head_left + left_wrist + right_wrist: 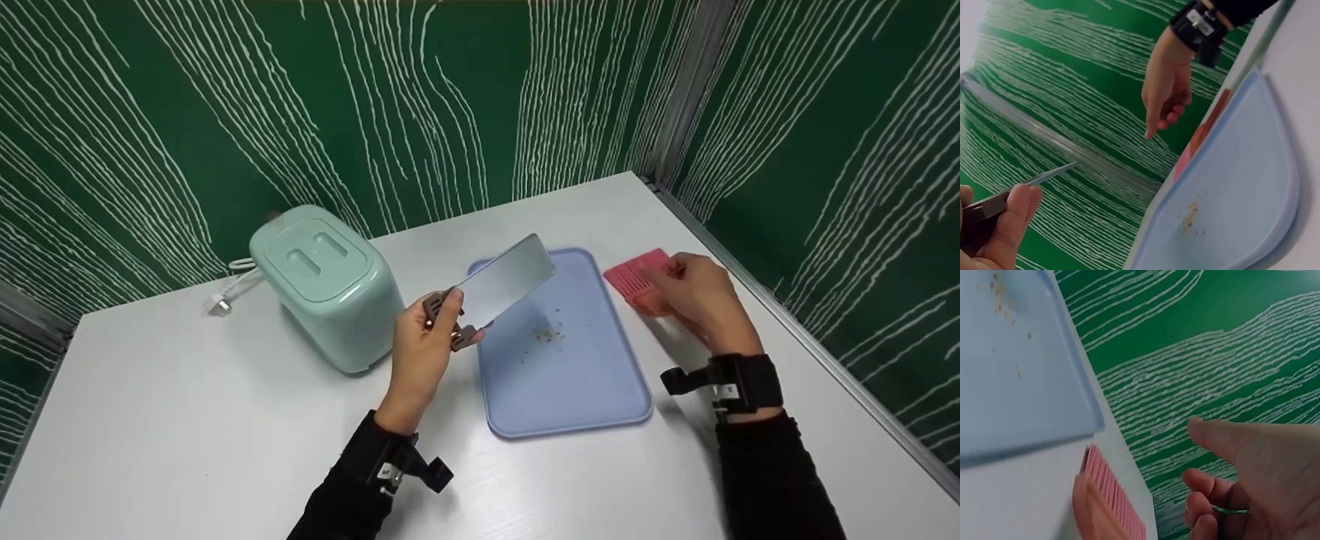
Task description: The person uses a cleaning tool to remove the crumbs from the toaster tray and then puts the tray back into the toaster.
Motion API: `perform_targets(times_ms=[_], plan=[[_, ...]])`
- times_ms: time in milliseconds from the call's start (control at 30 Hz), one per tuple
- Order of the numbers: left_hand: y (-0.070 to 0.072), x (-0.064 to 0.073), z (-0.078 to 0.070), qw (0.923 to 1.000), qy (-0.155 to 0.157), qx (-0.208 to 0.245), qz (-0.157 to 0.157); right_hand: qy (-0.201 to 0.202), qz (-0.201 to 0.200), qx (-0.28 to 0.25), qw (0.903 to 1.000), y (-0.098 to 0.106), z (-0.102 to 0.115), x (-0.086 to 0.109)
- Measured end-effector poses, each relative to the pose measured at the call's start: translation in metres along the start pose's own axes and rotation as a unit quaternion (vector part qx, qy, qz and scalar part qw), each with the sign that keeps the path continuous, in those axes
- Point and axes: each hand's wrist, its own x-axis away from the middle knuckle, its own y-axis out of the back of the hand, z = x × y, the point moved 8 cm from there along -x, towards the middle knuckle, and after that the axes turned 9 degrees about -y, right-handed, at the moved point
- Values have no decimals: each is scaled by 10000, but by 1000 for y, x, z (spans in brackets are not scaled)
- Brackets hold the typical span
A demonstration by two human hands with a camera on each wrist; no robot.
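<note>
My left hand (421, 345) grips a thin flat metal tray (510, 283) by its brown end piece, with the thumb on top; it looks like a toaster's crumb tray. The metal tilts above the upper left part of a blue tray (570, 397). Crumbs (547, 334) lie scattered in the middle of the blue tray. To the right of it, a pink brush (626, 276) with bristles rests on the table. Just over the brush hangs my right hand (1264, 478), fingers loosely curled around nothing; the left wrist view shows a gap between hand and brush (1202, 135).
A mint-green toaster (330, 285) stands left of the blue tray, its cord and white plug (219, 304) lying beside it. Green walls with white streaks (450, 112) border the white table (187, 412) behind and on the right.
</note>
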Motion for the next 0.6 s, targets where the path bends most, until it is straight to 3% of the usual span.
perform_targets(times_ms=[400, 500, 600], plan=[[0, 2, 6, 9967, 288, 647, -388, 795, -300, -304, 9959, -25, 62, 24], [0, 1, 6, 9956, 247, 776, -455, 1002, -184, -696, 9924, -35, 76, 32], [-1, 2, 7, 9945, 230, 881, -513, 1142, 175, -1149, 9866, -50, 88, 39]])
